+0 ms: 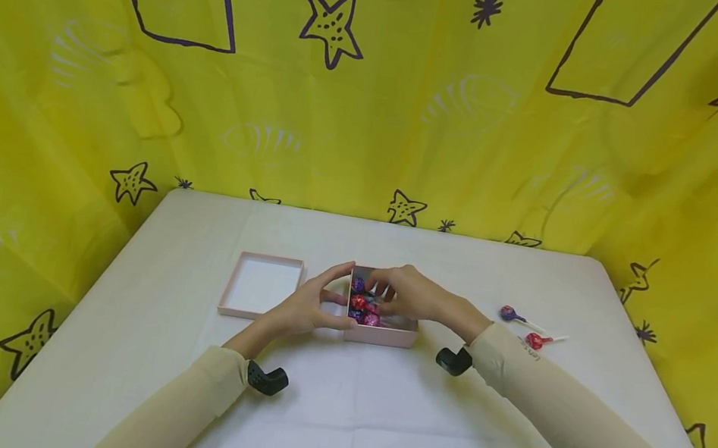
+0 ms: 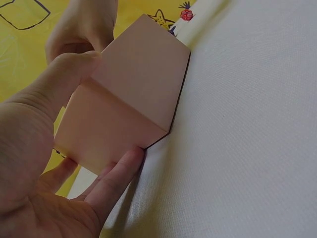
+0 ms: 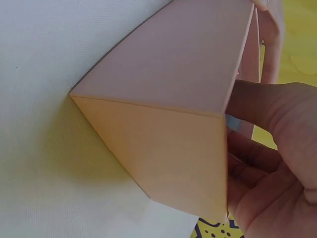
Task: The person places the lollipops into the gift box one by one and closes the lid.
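Note:
A pink open-topped box [image 1: 381, 336] stands on the table with several wrapped lollipops in it. Red [image 1: 359, 301], purple [image 1: 359, 285] and pink [image 1: 371, 320] wrapped heads show along its left side. My left hand [image 1: 308, 309] grips the box's left end, thumb at the near top edge and fingers spread over the end wall [image 2: 104, 129]. My right hand [image 1: 414, 294] reaches in over the right side with bent fingers. Between its thumb and fingers a bluish bit of a lollipop [image 3: 232, 122] shows; the rest is hidden by the hand and the box wall.
Left of the box lies a shallow pink-edged lid [image 1: 264, 286], white inside. On the right, beyond my right forearm, lie a purple lollipop [image 1: 508, 314] and a red lollipop [image 1: 536, 341]. A yellow patterned curtain [image 1: 374, 119] surrounds the white table [image 1: 363, 439].

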Demonstrator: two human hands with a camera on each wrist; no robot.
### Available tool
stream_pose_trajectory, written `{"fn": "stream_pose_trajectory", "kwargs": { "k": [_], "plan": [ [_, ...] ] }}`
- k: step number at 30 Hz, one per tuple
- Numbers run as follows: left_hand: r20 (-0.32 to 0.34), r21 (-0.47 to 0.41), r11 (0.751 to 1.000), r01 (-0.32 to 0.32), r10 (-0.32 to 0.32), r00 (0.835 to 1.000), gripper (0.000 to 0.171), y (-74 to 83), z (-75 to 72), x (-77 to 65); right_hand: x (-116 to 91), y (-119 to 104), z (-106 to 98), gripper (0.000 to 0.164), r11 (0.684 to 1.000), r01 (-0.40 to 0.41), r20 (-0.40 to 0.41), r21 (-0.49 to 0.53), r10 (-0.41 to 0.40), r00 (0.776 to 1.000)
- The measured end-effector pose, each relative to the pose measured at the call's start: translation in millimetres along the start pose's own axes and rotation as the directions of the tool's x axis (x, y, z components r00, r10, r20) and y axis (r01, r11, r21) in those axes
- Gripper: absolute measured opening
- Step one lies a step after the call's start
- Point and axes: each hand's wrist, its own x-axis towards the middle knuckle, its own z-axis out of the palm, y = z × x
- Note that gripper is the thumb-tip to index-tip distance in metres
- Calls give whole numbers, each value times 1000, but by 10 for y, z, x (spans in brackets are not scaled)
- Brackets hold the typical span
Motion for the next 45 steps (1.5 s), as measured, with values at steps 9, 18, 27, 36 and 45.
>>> {"fn": "stream_pose_trajectory", "kwargs": {
  "k": [9,18,27,36,45],
  "plan": [
    [-4,5,1000,2,-2,1000,103,-5,2,-4,-34,19,-43,34,999,52,5,1,-52,999],
    [-9,-4,1000,11,-11,1000,102,21,8,-10,-128,-31,-185,46,995,99,-7,4,-99,995],
    [-10,7,1000,-1,1,1000,102,34,14,-12,-327,3,-340,57,994,109,-76,-13,-110,991],
    [-11,13,1000,17,-17,1000,103,-13,14,11,-552,169,-431,57,999,48,-122,-15,-50,991],
    [-13,20,1000,3,-3,1000,104,-38,-1,22,-882,471,-487,51,999,5,-223,-54,-16,975]
  ]
}}
